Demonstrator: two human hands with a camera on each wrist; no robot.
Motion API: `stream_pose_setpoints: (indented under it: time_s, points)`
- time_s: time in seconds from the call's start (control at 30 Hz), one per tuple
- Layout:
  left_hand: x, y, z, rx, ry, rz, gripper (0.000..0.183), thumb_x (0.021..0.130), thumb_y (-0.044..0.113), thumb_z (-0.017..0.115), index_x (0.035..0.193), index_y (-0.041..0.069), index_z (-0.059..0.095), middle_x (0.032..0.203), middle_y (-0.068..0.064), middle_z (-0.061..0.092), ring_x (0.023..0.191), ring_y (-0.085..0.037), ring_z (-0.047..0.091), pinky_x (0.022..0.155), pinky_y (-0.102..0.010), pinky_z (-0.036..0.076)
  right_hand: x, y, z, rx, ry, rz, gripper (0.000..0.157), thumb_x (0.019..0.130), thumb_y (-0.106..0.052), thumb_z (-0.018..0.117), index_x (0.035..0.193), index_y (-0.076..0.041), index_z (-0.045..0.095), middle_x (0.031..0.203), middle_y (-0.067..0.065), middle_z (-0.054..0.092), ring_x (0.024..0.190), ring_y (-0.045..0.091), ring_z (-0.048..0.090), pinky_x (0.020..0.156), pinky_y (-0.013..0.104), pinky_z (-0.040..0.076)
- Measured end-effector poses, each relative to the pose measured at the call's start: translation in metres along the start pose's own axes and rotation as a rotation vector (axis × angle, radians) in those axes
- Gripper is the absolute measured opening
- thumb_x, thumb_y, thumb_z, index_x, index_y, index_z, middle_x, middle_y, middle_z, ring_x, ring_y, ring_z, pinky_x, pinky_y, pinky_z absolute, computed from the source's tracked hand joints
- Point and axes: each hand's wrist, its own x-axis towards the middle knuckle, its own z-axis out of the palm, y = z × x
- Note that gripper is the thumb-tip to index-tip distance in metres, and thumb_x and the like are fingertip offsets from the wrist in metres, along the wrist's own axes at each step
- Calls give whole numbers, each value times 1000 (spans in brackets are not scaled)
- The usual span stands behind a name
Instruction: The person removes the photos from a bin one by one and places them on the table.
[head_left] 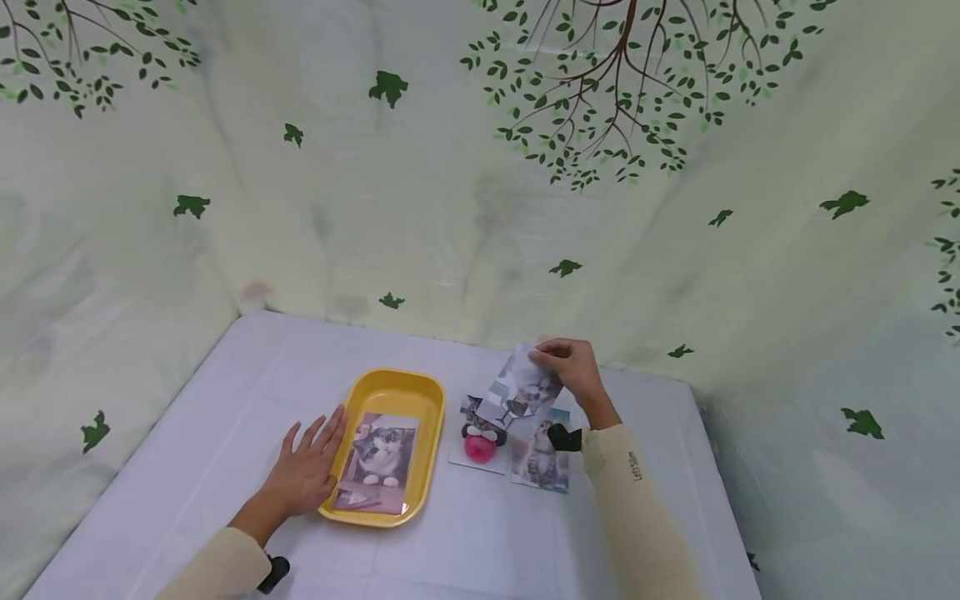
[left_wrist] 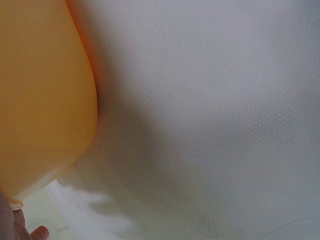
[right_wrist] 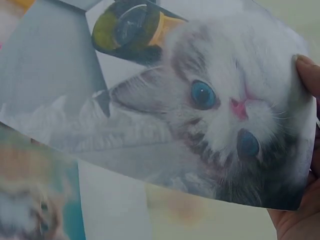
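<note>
My left hand [head_left: 303,467] lies with fingers extended against the left rim of a yellow tray [head_left: 433,425]. Inside the tray is a photo card of a cat [head_left: 382,454]. In the left wrist view the tray's outer wall [left_wrist: 45,90] fills the left side, and a few fingertips [left_wrist: 39,233] show low in the corner. My right hand [head_left: 573,371] pinches the upper corner of another cat photo card [head_left: 517,387], held tilted above the table. The right wrist view shows this card's blue-eyed kitten [right_wrist: 220,115] close up, with the thumb [right_wrist: 307,75] at its edge.
Right of the tray lie two more photo cards: one with a pink round shape [head_left: 480,448], partly covered by the raised card, and one with a grey cat [head_left: 542,462]. The white table [head_left: 360,567] meets a leaf-patterned curtain [head_left: 450,208] at its far edge.
</note>
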Motion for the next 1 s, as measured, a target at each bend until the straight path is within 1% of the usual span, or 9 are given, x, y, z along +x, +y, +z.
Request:
stream_pose_setpoints:
  time_s: [0.1, 0.27, 0.37, 0.53, 0.7, 0.77, 0.87, 0.93, 1.0]
  points:
    - [-1, 1, 1, 1, -1, -2, 85, 83, 26, 61, 150, -3, 17, 158, -17, 15, 138, -43, 21, 111, -63, 7, -4, 12, -27, -50, 36, 42, 31, 82, -22, 77, 99, 3, 72, 92, 5, 69, 81, 15, 60, 71, 25, 49]
    - [-2, -1, 3, 7, 2, 1, 85, 84, 27, 61, 151, -3, 16, 158, -17, 15, 138, -42, 21, 111, -63, 7, -12, 38, -67, -131, 61, 83, 33, 83, -23, 76, 102, 3, 71, 95, 6, 69, 85, 15, 61, 73, 23, 49]
    - [-2, -2, 3, 9, 11, 0, 86, 83, 26, 62, 151, -2, 16, 158, -17, 15, 138, -43, 21, 111, -63, 7, -16, 56, -85, -189, 61, 122, 35, 83, -26, 75, 103, 2, 71, 98, 6, 69, 88, 16, 60, 76, 23, 49]
    - [-3, -3, 4, 23, 7, -7, 89, 84, 28, 62, 151, -1, 13, 158, -16, 14, 138, -42, 21, 111, -63, 7, -20, 83, -106, -320, 17, 201, 34, 86, -27, 72, 104, 0, 71, 101, 10, 70, 92, 21, 59, 80, 31, 48]
    - [-3, -1, 2, 17, -3, -10, 86, 84, 28, 62, 151, -2, 16, 158, -17, 15, 139, -43, 21, 111, -63, 8, -23, 102, -116, -421, -55, 275, 28, 87, -26, 71, 100, -1, 70, 94, 9, 68, 86, 22, 56, 77, 32, 45]
    - [-3, -1, 2, 23, -4, -11, 85, 84, 27, 62, 150, -3, 18, 157, -17, 16, 138, -43, 22, 111, -63, 8, -24, 110, -116, -442, -86, 270, 25, 87, -23, 72, 97, -1, 70, 89, 7, 68, 82, 20, 55, 74, 32, 45]
    - [-2, -2, 2, 27, 4, -5, 84, 84, 27, 60, 150, -3, 18, 157, -17, 16, 138, -43, 22, 111, -63, 8, -25, 120, -114, -475, -125, 221, 18, 85, -17, 72, 92, 0, 71, 84, 5, 67, 78, 19, 56, 72, 33, 46]
    - [-1, -2, 3, 19, 5, -2, 84, 85, 27, 59, 151, -2, 16, 158, -16, 16, 138, -42, 21, 111, -63, 8, -24, 125, -111, -523, -131, 210, 16, 84, -16, 73, 90, -2, 72, 82, 4, 68, 78, 19, 57, 77, 39, 47]
    - [-1, -3, 4, 15, 4, 1, 84, 85, 27, 59, 151, -2, 15, 158, -16, 15, 138, -42, 20, 111, -63, 7, -24, 129, -107, -583, -132, 202, 15, 84, -17, 73, 89, -3, 73, 82, 5, 69, 80, 23, 60, 87, 51, 43]
